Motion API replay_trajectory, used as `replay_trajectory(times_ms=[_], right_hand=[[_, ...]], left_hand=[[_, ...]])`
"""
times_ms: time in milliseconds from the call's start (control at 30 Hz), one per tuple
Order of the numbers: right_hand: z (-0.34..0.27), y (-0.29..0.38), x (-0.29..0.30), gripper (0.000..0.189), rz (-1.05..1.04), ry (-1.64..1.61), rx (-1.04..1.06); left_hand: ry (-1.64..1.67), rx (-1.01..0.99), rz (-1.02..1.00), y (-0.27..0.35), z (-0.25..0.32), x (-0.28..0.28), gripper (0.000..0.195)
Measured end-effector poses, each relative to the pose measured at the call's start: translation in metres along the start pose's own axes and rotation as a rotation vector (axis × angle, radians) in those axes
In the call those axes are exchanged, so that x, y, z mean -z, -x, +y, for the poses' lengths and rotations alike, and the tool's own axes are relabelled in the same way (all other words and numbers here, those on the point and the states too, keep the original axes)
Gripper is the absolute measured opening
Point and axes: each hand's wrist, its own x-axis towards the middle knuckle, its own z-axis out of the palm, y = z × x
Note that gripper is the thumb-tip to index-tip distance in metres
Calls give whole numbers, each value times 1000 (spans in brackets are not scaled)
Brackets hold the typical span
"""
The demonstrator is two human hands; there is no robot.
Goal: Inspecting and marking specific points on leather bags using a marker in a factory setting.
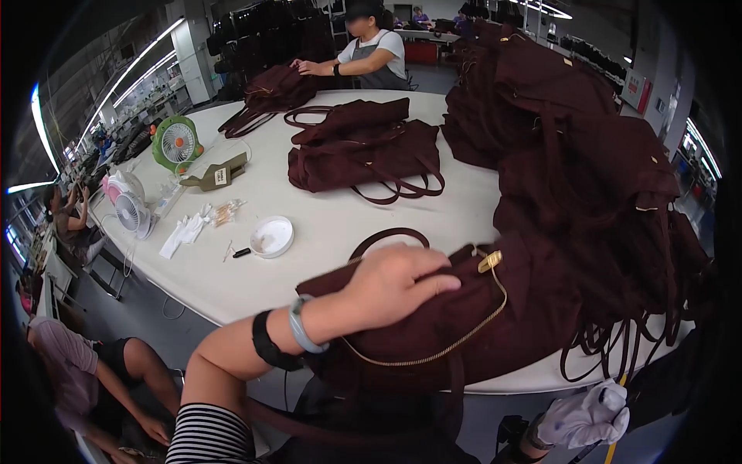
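My left hand (400, 284) is bare, with its thumb and fingers apart over a dark maroon fabric bag (417, 342) at the near edge of the table. The bag's gold zipper (440, 354) curves around its opening, unzipped, and the gold zipper pull (490, 261) lies just right of my fingers. A bangle and a black band are on my left wrist. My right hand (585, 414), in a white glove, hangs off the table's edge at the lower right, fingers curled; whether it holds anything is unclear.
More maroon bags are heaped at right (603, 156) and lie mid-table (365, 162). Toward the left are a round white dish (272, 236), cotton swabs (226, 213), white gloves (186, 232), a green fan (177, 144) and a white fan (132, 212). A co-worker (374, 55) handles bags across the table (243, 313); another person (69, 371) sits lower left.
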Motion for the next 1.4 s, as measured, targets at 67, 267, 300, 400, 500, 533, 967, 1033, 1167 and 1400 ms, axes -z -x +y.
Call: replay_trajectory(times_ms=[67, 267, 300, 400, 500, 533, 967, 1033, 1167, 1400], right_hand=[[13, -16, 22, 36, -191, 127, 166], [8, -18, -16, 36, -154, 324, 237], [9, -17, -19, 37, -212, 338, 197], [17, -14, 8, 38, -140, 463, 129], [21, -15, 19, 41, -150, 443, 27], [20, -14, 10, 43, -86, 473, 31], [18, -18, -73, 23, -421, 485, 118], [8, -23, -63, 22, -433, 546, 158], [-12, -24, -52, 22, -365, 538, 155], [-69, -48, -29, 20, -283, 536, 317]], left_hand=[[60, 66, 16, -41, -4, 43, 26], [-442, -190, 262, -208, -59, 163, 40], [-546, -49, 165, -239, -69, 196, 43], [-1282, 139, 399, -284, -137, 249, 55], [-1082, 360, 373, -286, -197, 200, 62], [-1083, 392, 239, -283, -221, 184, 56], [-246, -560, 182, -251, -68, -48, 38], [-209, -689, 54, -262, 9, -85, 60], [-301, -539, -30, -284, 59, -151, 67], [-171, -336, 268, -307, 63, -140, 19]])
